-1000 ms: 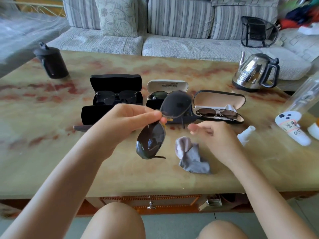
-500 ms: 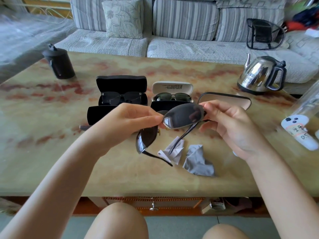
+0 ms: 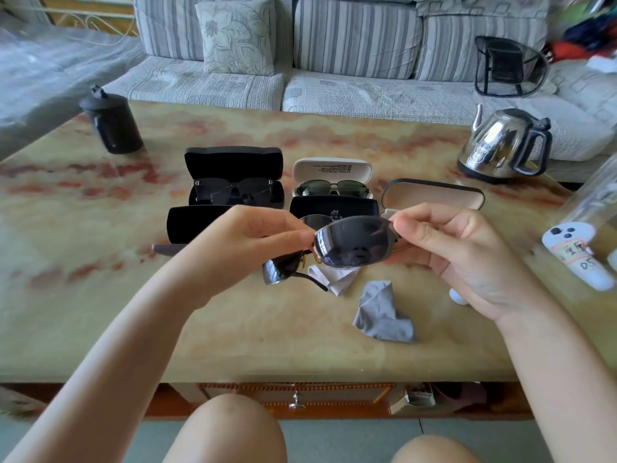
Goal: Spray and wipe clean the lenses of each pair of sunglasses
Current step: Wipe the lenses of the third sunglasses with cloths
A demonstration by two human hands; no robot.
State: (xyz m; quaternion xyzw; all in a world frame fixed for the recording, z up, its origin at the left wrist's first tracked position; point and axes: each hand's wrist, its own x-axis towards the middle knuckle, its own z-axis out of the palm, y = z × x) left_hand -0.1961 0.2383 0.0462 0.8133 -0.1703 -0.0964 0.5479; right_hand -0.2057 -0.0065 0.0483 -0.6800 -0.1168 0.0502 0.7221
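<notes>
Holding a pair of dark sunglasses (image 3: 354, 243) up above the table (image 3: 100, 295), the person has both hands on the frame. The left hand (image 3: 257, 235) pinches it near the bridge between thumb and fingertips. The right hand (image 3: 460, 252) grips the outer end of the upper lens, thumb on top and the other fingers curled underneath. The pair hangs tilted, with one lens raised and facing up and the other dipping low to the left, a temple arm trailing beneath it. Directly under the glasses a pale cloth (image 3: 337, 277) lies on the tabletop, and a crumpled grey cloth (image 3: 380, 312) sits just beside it, nearer the person. A small white thing (image 3: 457, 297) peeks out from behind the right wrist, too hidden to make out. Behind the hands stand several open cases. A black case (image 3: 233, 162) holds a black pair (image 3: 233, 192), and a white case (image 3: 332, 168) holds a green-lensed pair (image 3: 334, 188). A dark case (image 3: 334, 207) stands in front of the white one, and a tan-lined case (image 3: 430, 197) is to the right. Another black case (image 3: 193, 225) lies partly behind the left hand. Farther off, a steel kettle (image 3: 504, 142) stands toward the right corner and a black canister (image 3: 112, 123) toward the left. A white labelled device (image 3: 577, 252) rests at the right edge, and a striped sofa (image 3: 350, 41) runs along behind the table.
</notes>
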